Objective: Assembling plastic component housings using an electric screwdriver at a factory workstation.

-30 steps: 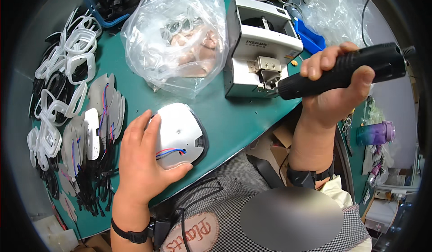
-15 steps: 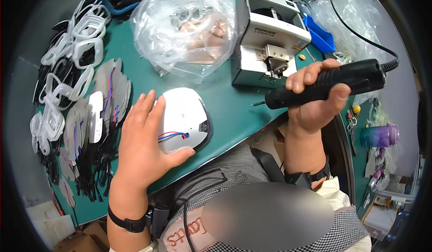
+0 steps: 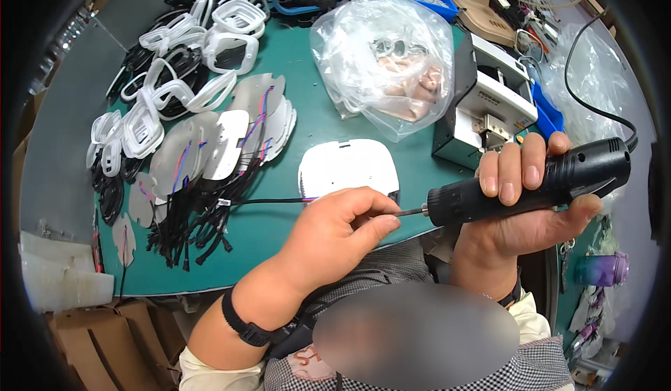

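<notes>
My right hand (image 3: 531, 202) grips a black corded electric screwdriver (image 3: 531, 185), held level with its bit pointing left. My left hand (image 3: 335, 234) has its fingers closed around the tip of that bit (image 3: 409, 211), just off the near edge of the green table (image 3: 279, 230). Behind my left hand a white rounded plastic cover (image 3: 349, 167) lies flat on the table, with red and blue wires (image 3: 279, 200) running out from its left side.
Stacks of flat white plates with coloured wires (image 3: 210, 146) and black cables lie at left, white and black frames (image 3: 175, 76) beyond them. A clear bag of parts (image 3: 384, 62) sits at the back, a grey and white machine (image 3: 482, 104) at right.
My left hand has lifted off the white cover and gone to the screwdriver's bit. My right hand has brought the screwdriver lower and closer to me.
</notes>
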Tool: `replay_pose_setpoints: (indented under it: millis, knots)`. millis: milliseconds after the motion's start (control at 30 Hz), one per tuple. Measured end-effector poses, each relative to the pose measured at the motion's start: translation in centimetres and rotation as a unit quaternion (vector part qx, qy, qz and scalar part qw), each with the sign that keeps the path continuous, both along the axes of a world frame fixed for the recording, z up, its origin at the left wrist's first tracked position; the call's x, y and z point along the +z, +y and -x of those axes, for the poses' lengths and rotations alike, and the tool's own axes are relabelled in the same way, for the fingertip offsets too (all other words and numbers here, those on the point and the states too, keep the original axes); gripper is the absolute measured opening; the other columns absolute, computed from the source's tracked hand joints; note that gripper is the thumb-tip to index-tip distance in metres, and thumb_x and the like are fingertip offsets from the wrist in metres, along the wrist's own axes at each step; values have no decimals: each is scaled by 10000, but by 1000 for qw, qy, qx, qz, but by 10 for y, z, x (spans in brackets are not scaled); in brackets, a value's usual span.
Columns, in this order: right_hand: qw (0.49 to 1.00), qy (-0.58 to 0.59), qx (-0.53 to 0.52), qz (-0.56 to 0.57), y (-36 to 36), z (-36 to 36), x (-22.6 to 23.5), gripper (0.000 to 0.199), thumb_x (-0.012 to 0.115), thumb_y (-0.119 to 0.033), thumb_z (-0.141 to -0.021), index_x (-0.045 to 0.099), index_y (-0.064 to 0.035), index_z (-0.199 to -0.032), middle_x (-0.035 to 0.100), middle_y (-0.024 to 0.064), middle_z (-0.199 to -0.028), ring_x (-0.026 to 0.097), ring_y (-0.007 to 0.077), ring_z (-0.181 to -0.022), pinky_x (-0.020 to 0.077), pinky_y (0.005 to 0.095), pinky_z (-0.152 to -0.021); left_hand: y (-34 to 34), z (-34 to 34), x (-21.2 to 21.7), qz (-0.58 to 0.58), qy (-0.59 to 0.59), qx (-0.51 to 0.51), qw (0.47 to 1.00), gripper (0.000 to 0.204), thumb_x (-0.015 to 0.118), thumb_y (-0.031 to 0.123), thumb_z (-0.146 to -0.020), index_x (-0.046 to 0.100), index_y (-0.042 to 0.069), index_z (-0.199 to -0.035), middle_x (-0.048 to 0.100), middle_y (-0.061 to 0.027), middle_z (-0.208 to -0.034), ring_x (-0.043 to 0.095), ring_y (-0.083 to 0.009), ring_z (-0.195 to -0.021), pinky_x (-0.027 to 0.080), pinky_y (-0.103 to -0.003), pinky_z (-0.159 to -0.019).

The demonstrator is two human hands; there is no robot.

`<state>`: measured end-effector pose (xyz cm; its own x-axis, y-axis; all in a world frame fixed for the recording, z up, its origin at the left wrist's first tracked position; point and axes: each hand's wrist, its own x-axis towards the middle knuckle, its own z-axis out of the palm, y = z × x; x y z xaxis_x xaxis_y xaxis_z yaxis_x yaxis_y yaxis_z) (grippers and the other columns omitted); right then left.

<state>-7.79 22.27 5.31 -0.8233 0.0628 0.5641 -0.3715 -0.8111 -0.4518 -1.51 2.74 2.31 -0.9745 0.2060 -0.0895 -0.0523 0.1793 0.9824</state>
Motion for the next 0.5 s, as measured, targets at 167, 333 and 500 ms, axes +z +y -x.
replay_pose_setpoints:
  millis: [167,333,500]
  knots:
    - [1000,-14,4,8,-8,-2,3,688,613,-644,-839,500,-69,-1199,542,55,-781,579,179,-591,500,354,-553,-12,-6,-17,-137,-15,28,990,143,696,137,-878,628,20,-923,585,22,-776,496,-46,-685,433,-223,-627]
    - [999,-24,20,29,-16,-2,7,690,613,-631,-847,504,-61,-1219,543,57,-776,572,177,-573,496,349,-546,-17,-13,-7,-97,-4,31,995,160,635,166,-938,604,20,-881,575,-9,-769,510,-94,-692,441,-250,-646]
    - [998,-24,39,40,-24,-3,8,695,607,-625,-854,507,-52,-1234,541,58,-775,560,177,-558,488,347,-527,-17,-12,-7,-38,114,8,993,222,572,213,-981,599,17,-879,570,-33,-762,530,-150,-704,450,-275,-665]
